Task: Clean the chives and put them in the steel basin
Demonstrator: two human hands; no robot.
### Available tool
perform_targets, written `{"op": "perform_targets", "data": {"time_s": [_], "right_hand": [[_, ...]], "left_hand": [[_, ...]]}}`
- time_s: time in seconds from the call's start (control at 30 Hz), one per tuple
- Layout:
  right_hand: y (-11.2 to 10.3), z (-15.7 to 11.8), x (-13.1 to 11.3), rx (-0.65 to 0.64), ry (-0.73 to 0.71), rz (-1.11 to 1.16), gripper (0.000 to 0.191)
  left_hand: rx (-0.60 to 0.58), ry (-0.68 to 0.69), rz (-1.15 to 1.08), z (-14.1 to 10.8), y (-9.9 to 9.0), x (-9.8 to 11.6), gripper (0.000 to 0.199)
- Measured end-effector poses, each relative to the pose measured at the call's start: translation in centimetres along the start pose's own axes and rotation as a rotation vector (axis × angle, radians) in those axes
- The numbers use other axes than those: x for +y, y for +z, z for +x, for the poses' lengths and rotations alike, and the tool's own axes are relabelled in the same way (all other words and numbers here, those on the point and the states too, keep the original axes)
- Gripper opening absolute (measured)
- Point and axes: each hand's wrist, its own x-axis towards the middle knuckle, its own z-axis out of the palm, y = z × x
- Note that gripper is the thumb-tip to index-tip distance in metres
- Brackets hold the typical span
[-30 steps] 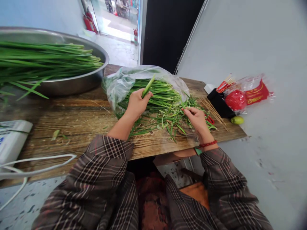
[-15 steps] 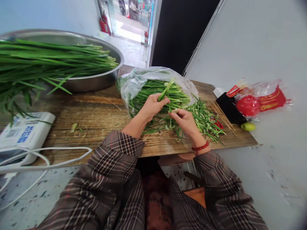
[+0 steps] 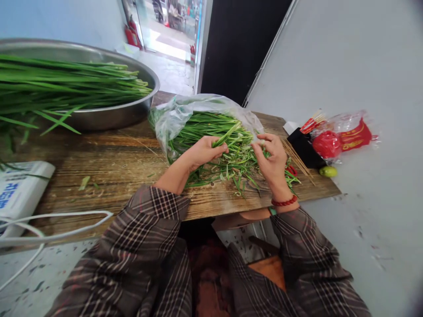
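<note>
My left hand is closed round a small bunch of garlic chives, their pale ends pointing up and to the right. Under and behind it, more garlic chives lie in a clear plastic bag. My right hand, a red beaded bracelet at its wrist, is raised to the right of the bag. Its thumb and fingers are bent but apart, and I see nothing held between them. Below the hands, loose leaf scraps are strewn over the wooden table.
A steel basin full of long chives stands at the left. Nearer are a white box and a white cable. Wooden skewers, a black holder, a red packaged item and a green fruit lie at the right.
My right hand has moved away from the bunch, to the right and slightly up, and its fingers have parted. My left hand keeps the chives, now tilted lower. The whole view has shifted slightly.
</note>
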Motion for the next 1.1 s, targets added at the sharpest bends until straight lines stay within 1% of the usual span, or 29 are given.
{"op": "perform_targets", "data": {"time_s": [0.07, 0.17, 0.23, 0.27, 0.3, 0.33, 0.43, 0.47, 0.5, 0.53, 0.6, 0.67, 0.7, 0.77, 0.8, 0.87, 0.9, 0.93, 0.97, 1.0, 1.07, 1.1], "right_hand": [[0.0, 0.6, -0.9, -0.044, -0.053, -0.008, 0.023], [0.5, 1.0, -1.4, -0.201, -0.128, -0.085, 0.029], [1.1, 0.8, -1.5, -0.301, -0.142, -0.141, 0.026], [1.6, 0.7, -1.5, -0.328, -0.128, -0.152, 0.026], [2.1, 0.4, -1.5, -0.328, -0.097, -0.141, 0.028], [2.6, 0.2, -1.3, -0.302, -0.045, -0.103, 0.032], [3.4, -0.3, -0.2, -0.119, 0.229, 0.096, 0.042], [3.3, -0.4, 0.5, -0.063, 0.321, 0.146, 0.044], [3.0, -0.5, 1.3, -0.031, 0.383, 0.162, 0.045], [2.5, -0.6, 2.3, -0.045, 0.4, 0.15, 0.044], [1.1, -0.8, 4.4, -0.153, 0.342, 0.051, 0.041], [-0.3, -1.4, 6.3, -0.221, 0.294, 0.009, 0.04], [-0.8, -1.7, 6.9, -0.253, 0.268, -0.026, 0.041], [-1.2, -2.8, 7.3, -0.314, 0.222, -0.126, 0.042], [-1.1, -3.4, 7.0, -0.343, 0.201, -0.168, 0.042], [-0.4, -4.4, 5.4, -0.38, 0.163, -0.181, 0.043], [0.2, -4.8, 4.4, -0.443, 0.084, -0.165, 0.046], [0.9, -5.1, 3.2, -0.497, 0.012, -0.142, 0.049], [1.6, -5.3, 2.1, -0.522, -0.042, -0.122, 0.052], [2.3, -5.4, 1.1, -0.54, -0.087, -0.102, 0.052], [3.3, -5.5, -0.2, -0.581, -0.169, -0.047, 0.048], [3.7, -5.4, -0.5, -0.598, -0.201, -0.021, 0.044]], "left_hand": [[0.011, -0.006, 0.033, 0.0, 0.0, 0.0, 0.031], [-0.02, 0.003, 0.073, 0.0, -0.1, 0.0, 0.035], [-0.044, -0.007, 0.088, 0.0, -0.1, 0.0, 0.035], [-0.048, -0.009, 0.092, 0.0, -0.2, 0.0, 0.035], [-0.046, -0.005, 0.094, 0.1, -0.2, 0.0, 0.034], [-0.045, 0.003, 0.099, 0.1, -0.2, 0.0, 0.034], [-0.028, 0.047, 0.122, 0.2, -0.2, 0.0, 0.032], [0.005, 0.058, 0.135, 0.3, -0.3, 0.0, 0.031], [0.066, 0.07, 0.155, 0.4, -0.4, -0.1, 0.029], [0.153, 0.086, 0.185, 0.5, -0.7, -0.1, 0.026], [0.358, 0.127, 0.268, 0.8, -1.3, -0.2, 0.02], [0.518, 0.18, 0.352, 0.9, -1.9, -0.2, 0.017], [0.565, 0.208, 0.383, 0.8, -2.2, 0.0, 0.018], [0.606, 0.255, 0.425, 0.5, -2.5, 0.7, 0.023], [0.613, 0.275, 0.442, 0.3, -2.5, 1.3, 0.025], [0.629, 0.305, 0.482, -0.4, -2.6, 2.7, 0.026], [0.643, 0.313, 0.519, -0.8, -2.7, 3.5, 0.024], [0.693, 0.334, 0.588, -1.2, -2.8, 4.4, 0.023], [0.695, 0.339, 0.729, -1.6, -3.1, 5.2, 0.026], [0.751, 0.349, 0.882, -2.0, -3.3, 6.1, 0.028], [0.822, 0.354, 1.086, -2.7, -3.7, 7.6, 0.037], [0.845, 0.355, 1.168, -3.1, -3.8, 8.2, 0.041]]}}
